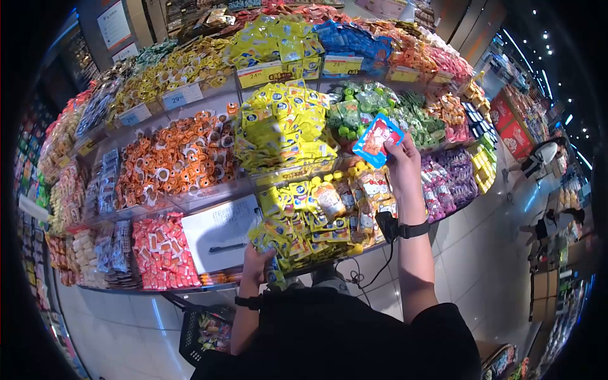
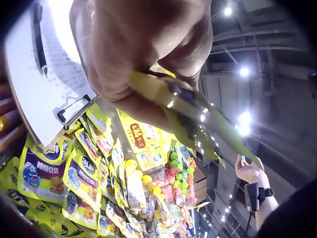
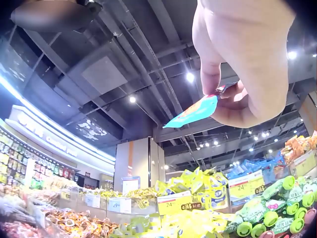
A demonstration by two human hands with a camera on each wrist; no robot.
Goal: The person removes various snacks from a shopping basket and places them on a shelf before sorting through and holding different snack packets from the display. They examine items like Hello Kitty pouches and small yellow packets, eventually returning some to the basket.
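Observation:
My right hand (image 1: 403, 163) pinches a blue packet with a red and white picture (image 1: 379, 140) by its edge, above the green-capped packets (image 1: 354, 107). The right wrist view shows the same blue packet (image 3: 194, 112) between the thumb and fingers of my hand (image 3: 242, 59). At the front edge of the display, my left hand (image 1: 256, 263) grips yellow-green packets (image 1: 271, 240), beside a clipboard with a pen (image 1: 218, 237). Close up in the left wrist view, the fingers of the left hand (image 2: 148, 49) curl round a shiny yellow packet (image 2: 193, 111).
Tiered bins hold orange packets (image 1: 180, 155), yellow packets (image 1: 278, 123) and purple packets (image 1: 453, 174). A black basket with packets (image 1: 190, 335) is at lower left. A cable (image 1: 358, 278) hangs below the display's front edge. People stand in the aisle at right.

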